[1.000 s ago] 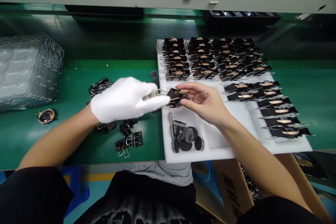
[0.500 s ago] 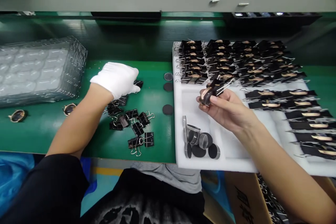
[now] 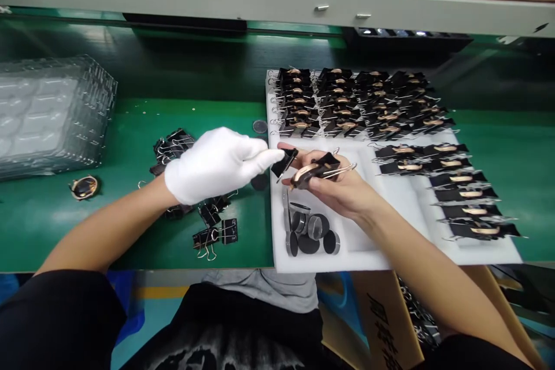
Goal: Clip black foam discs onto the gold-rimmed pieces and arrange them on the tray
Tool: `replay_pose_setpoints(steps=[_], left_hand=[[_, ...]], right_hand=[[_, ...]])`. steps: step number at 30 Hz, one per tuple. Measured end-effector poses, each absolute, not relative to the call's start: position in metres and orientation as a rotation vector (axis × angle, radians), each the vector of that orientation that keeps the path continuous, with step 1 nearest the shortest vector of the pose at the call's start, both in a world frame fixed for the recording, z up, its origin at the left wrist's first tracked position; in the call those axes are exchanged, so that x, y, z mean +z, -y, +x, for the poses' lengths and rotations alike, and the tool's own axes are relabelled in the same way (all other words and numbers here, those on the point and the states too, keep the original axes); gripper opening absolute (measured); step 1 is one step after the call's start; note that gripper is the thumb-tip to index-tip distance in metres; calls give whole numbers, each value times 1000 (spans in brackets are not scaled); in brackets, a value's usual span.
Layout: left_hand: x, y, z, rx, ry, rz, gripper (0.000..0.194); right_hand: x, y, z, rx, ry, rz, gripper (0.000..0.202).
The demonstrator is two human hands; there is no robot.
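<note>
My left hand, in a white glove, pinches a black binder clip at its fingertips. Bare, my right hand holds a round watch-case-like part with a gold rim, which has another black binder clip clamped on its side, silver levers pointing right. The two hands are close together over the left edge of the white foam tray. The loose clip is beside the part; whether they touch I cannot tell. Below my hands, several round black discs lie in a tray compartment.
Rows of clipped gold-rimmed parts fill the tray's back and right side. Loose binder clips lie on the green table, left of the tray. Stacked clear plastic trays and one gold-rimmed part are further left. A cardboard box stands below the table edge.
My left hand has moved right from the clip pile, bringing a binder clip to the part in my right hand. My right hand has shifted left and slightly down. The whole view has shifted too.
</note>
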State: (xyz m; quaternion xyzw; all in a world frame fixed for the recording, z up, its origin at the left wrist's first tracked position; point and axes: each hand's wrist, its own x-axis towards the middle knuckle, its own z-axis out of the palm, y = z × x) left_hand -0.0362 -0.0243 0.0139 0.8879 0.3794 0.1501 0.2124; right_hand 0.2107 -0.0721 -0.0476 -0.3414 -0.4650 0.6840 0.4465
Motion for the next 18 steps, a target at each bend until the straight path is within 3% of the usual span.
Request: replay_pose_setpoints(steps=[8,18], left_hand=[[17,32,-29,207,-1200,2275,56],[16,38,-23,158,-1299,2289,63]], right_hand=[[-51,73,211,1550,1179,-938,40],[-46,74,212,1524,1302,-930,32]])
